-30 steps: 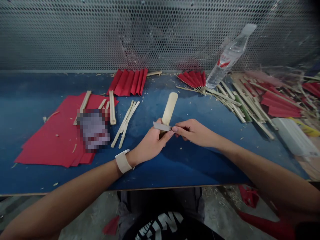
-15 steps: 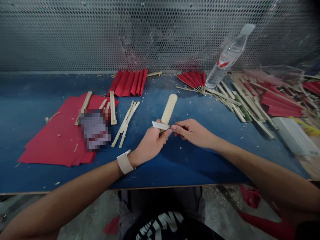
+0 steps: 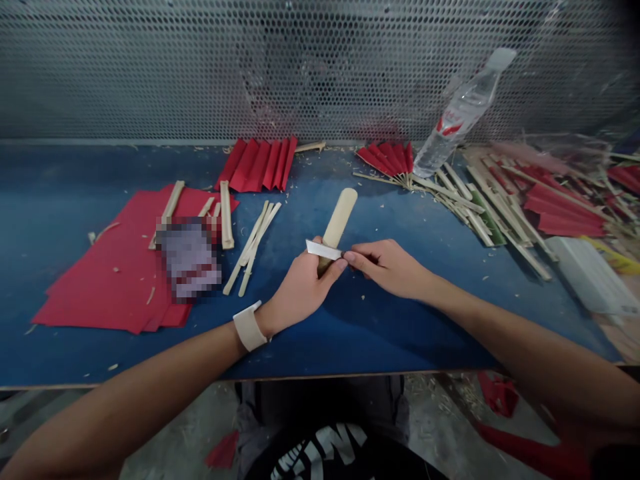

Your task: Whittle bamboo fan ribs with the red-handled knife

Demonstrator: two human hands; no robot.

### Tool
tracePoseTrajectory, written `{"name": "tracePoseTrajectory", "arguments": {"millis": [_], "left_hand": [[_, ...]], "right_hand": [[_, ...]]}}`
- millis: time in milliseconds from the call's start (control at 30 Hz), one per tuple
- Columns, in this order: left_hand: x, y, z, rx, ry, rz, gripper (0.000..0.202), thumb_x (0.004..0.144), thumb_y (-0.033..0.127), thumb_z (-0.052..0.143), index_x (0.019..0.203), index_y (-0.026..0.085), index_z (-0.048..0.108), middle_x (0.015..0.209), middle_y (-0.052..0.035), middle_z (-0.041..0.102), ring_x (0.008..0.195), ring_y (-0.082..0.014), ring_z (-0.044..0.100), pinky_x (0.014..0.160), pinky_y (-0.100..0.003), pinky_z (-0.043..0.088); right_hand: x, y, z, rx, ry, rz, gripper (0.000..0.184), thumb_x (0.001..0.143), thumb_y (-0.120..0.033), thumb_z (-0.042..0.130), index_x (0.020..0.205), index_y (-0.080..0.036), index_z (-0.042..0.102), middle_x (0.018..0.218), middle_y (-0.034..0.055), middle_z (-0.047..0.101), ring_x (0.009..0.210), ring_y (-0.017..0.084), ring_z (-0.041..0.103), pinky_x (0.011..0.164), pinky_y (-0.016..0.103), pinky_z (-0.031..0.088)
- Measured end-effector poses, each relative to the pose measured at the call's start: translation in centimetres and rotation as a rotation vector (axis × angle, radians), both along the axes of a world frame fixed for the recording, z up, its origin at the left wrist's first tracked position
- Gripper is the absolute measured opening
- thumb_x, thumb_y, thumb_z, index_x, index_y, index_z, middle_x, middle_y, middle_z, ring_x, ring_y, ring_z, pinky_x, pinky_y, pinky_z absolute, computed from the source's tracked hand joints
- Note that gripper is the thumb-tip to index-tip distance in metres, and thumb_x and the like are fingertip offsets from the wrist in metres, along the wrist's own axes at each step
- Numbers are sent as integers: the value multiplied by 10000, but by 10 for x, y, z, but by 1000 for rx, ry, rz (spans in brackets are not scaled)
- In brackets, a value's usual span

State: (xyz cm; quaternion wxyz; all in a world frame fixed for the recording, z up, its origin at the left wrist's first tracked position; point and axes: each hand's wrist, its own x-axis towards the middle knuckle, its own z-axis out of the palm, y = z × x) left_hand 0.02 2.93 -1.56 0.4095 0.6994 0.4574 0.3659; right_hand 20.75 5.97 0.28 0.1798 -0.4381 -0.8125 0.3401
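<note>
One bottle label [image 3: 449, 127] (lettering illegible) shows red beyond the held blade [image 3: 323, 250].

Blue counter [image 3: 400, 340], flecked with shavings [image 3: 113, 367]! Red sheets [image 3: 100, 280] spread left, crossed sticks [image 3: 249, 253] just beside; pleated paper [image 3: 255, 163], red fan [image 3: 387, 160] along back, bottle [image 3: 457, 117] right of fan.

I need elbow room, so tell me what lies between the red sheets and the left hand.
Between the red sheets and the left hand, the head view shows thin crossed sticks, plus a blurred item overlapping the sheets' right edge.
</note>
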Motion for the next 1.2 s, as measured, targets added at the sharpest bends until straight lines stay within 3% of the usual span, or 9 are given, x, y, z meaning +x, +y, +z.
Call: {"name": "tracePoseTrajectory", "arguments": {"millis": [200, 400, 633, 900, 1200], "left_hand": [[-1, -1, -5, -67, -64, -115, 251, 1057, 424, 514, 924, 213, 492, 767, 10, 485, 655, -129, 509, 606, -290, 448], [-1, -3, -6, -91, -56, -103, 253, 1062, 446, 506, 961, 216, 476, 740, 22, 491, 624, -125, 496, 566, -276, 401], [1, -5, -4, -85, -35, -59, 235, 1050, 437, 516, 970, 221, 470, 676, 46, 484, 558, -115, 491, 540, -275, 362], [1, -5, 2, 59, 65, -7, 306, 1055, 364, 514, 794, 206, 518, 757, -4, 562, 648, -127, 557, 618, -294, 423], [1, -3, 1, 105, 84, 56, 375, 1048, 433, 555, 747, 211, 529, 667, 20, 526, 624, -136, 510, 661, -309, 435]], "right_hand": [[2, 2, 3, -121, 67, 83, 586, 1040, -662, 440, 763, -189, 648, 604, -11, 574, 566, 115, 534, 586, 277, 361], [2, 1, 4, -189, 108, 73, 564, 1030, -657, 478, 759, -191, 643, 572, -32, 546, 527, 107, 503, 576, 271, 357], [1, 0, 3, -150, 83, 50, 539, 1051, -612, 461, 769, -193, 650, 590, -20, 574, 552, 115, 526, 585, 280, 349], [0, -1, 0, -106, 93, 15, 561, 1050, -635, 444, 774, -191, 648, 596, -14, 573, 550, 115, 514, 570, 287, 333], [-1, -3, 1, 12, 62, -14, 602, 1061, -671, 386, 690, -213, 506, 582, -23, 507, 547, 113, 428, 562, 294, 267]]}}
